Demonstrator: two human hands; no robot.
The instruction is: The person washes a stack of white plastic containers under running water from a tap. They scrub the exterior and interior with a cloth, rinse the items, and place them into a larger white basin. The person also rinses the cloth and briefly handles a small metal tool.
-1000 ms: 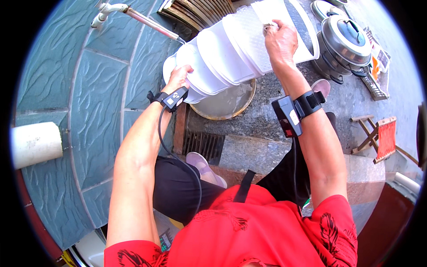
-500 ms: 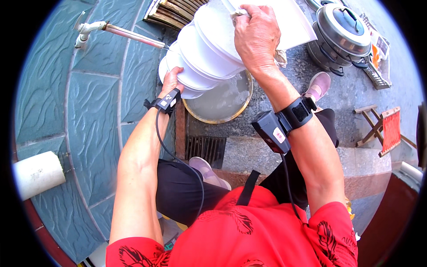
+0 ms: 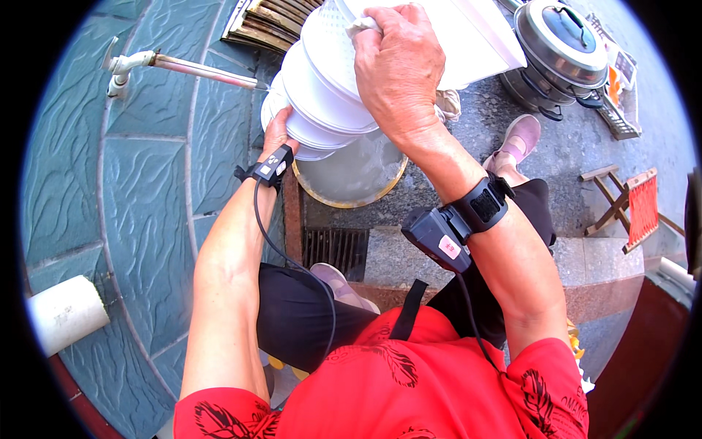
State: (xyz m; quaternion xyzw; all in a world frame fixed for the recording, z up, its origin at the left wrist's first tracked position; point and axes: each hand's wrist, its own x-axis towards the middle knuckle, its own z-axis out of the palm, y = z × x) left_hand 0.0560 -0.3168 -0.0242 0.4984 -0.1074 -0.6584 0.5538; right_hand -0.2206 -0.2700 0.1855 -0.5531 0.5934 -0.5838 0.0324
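A white plastic piece with several overlapping rounded tiers (image 3: 307,95) and a broad flat panel (image 3: 475,44) is tilted above a round basin (image 3: 363,203) of cloudy grey water. My left hand (image 3: 276,137) grips the lower left edge of the tiers, its fingers partly hidden behind them. Over the upper tiers, my right hand (image 3: 402,69) is closed on a whitish cloth (image 3: 363,26), whose end shows by the thumb side. More beige cloth (image 3: 447,105) shows just right of my right wrist, below the panel.
A tap on a white pipe (image 3: 197,69) juts from the left toward the tiers. Slatted wood (image 3: 270,22) lies at the far side. A steel pot (image 3: 563,44), a crate (image 3: 621,110) and a folding stool (image 3: 632,205) stand right. A floor drain (image 3: 336,249) lies near my feet.
My right hand has slid left across the white tiers with the cloth. My left hand keeps its grip on the edge. The whole view has shifted slightly.
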